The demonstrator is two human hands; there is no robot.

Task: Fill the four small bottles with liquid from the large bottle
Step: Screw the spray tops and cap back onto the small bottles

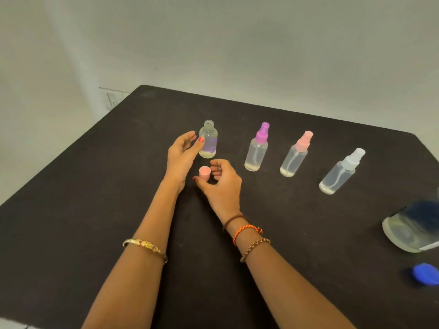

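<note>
Open bottle on the left, cap beside it — three sprayers wait in a row.

The left hand (pixel 183 150) is relaxed and spread, its fingertips just at the uncapped small bottle (pixel 208 140), which stands upright and looks partly filled; it's likely light, thin plastic that tips easily, so grip it round the body. The right hand (pixel 219 180) curls loosely by the pink cap (pixel 204 173), and I can't tell if it's touching. Next come the purple-topped bottle (pixel 257 149), the pink-topped bottle (pixel 295 155) and the white-topped bottle (pixel 341 173), each holding only a little at the bottom. At far right the large bottle (pixel 412 230), part full, is probably heavy — hold it mid-body. Its blue lid (pixel 424 274) lies near.
</note>
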